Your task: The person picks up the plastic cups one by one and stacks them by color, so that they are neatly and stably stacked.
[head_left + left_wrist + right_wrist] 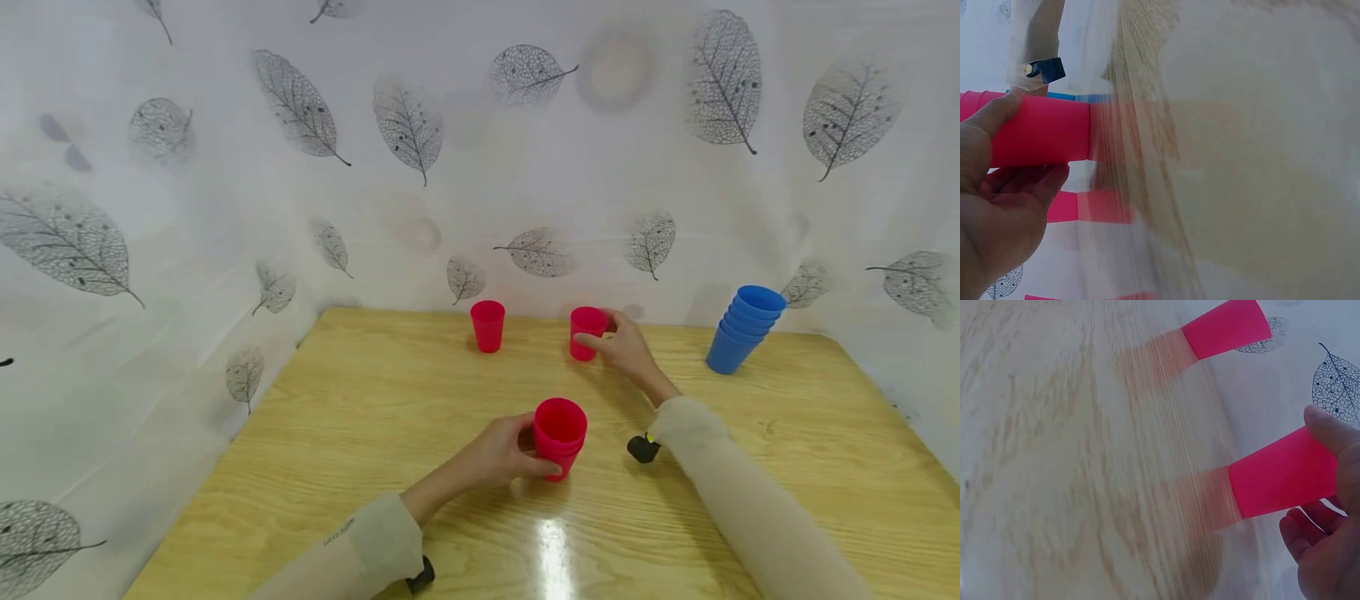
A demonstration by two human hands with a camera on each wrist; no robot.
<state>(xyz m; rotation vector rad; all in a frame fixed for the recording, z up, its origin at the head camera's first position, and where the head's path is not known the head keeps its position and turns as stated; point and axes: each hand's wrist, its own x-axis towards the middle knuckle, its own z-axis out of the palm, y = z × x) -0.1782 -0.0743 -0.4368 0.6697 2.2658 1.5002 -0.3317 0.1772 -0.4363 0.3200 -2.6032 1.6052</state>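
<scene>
Near the table's middle, my left hand (498, 454) grips a short stack of nested red cups (559, 437), thumb on one side and fingers on the other. In the left wrist view the same stack (1047, 131) stands with its base at the tabletop. Farther back, my right hand (626, 350) holds a single upright red cup (585, 340) between thumb and fingers. The right wrist view has this cup (1285, 478) on the table, with the fingers partly round it. To its left stands another red cup (488, 329), apart from both hands.
A leaning stack of blue cups (742, 333) is at the back right of the wooden table (360, 400). Behind it hangs a pale, leaf-patterned sheet (465, 217), which also lines the left side. Dark wrist cameras (642, 448) sit at the cuffs.
</scene>
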